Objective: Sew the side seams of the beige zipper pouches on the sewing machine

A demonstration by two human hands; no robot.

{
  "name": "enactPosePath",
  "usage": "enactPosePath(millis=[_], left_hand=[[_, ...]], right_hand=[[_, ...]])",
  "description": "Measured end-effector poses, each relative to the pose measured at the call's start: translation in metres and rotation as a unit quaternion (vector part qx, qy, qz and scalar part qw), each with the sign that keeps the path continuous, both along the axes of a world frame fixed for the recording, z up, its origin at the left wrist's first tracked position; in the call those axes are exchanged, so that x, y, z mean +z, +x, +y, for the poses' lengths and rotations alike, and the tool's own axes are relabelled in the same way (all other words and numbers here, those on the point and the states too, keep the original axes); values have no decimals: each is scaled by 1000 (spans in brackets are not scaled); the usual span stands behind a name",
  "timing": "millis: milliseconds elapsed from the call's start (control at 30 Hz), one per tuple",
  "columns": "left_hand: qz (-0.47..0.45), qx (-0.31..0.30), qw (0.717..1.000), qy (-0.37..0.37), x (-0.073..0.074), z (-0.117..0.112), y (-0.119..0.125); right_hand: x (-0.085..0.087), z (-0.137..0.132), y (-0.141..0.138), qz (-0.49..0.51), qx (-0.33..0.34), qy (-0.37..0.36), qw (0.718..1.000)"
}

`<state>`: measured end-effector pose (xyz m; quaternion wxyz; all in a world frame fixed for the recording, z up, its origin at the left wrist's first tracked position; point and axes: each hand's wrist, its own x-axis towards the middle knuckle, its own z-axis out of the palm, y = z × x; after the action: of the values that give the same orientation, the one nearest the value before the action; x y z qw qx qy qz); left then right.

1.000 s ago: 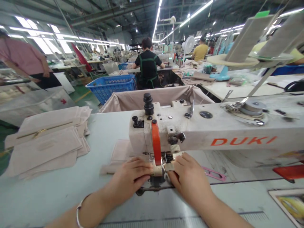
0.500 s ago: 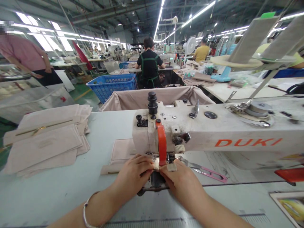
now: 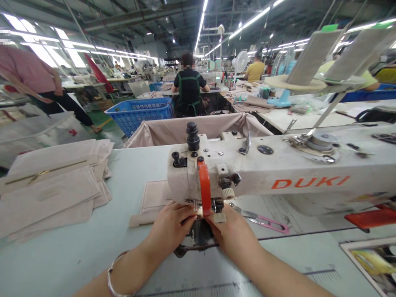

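A white DUKI sewing machine [image 3: 278, 171] with an orange guard [image 3: 204, 187] stands on the pale table [image 3: 68, 247]. Both my hands are at its needle area. My left hand [image 3: 168, 229], with a bangle on the wrist, has its fingers curled on a small beige fabric piece [image 3: 198, 211] under the presser foot. My right hand [image 3: 233, 233] pinches the same piece from the right. A beige fabric panel [image 3: 151, 202] lies flat under and behind the machine head.
A stack of beige fabric panels [image 3: 52, 185] lies at the left. Pink thread snips [image 3: 266, 222] lie right of my hands. A cloth bin [image 3: 198, 126] and a blue basket [image 3: 140, 113] stand behind the table. Other people work at tables beyond.
My hands have drawn closer together at the needle, fingertips now pinching the small piece. The right hand no longer covers the pink snips. The view has shifted slightly.
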<state>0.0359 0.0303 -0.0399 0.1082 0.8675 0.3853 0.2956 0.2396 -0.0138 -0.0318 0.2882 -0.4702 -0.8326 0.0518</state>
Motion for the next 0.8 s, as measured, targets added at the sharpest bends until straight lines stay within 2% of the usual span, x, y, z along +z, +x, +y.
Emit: enactPosePath(millis=[100,633,800], left_hand=[[-3,0,1000,-7,0,0,0],[17,4,999,-49,7,0,1],[20,7,999,-48,3,-4,0]], right_hand=[[1,0,-1,28,9,-11,999],[-1,-4,-1,39,2,-31,999],[-5,-8,0,57,-3,-33,998]])
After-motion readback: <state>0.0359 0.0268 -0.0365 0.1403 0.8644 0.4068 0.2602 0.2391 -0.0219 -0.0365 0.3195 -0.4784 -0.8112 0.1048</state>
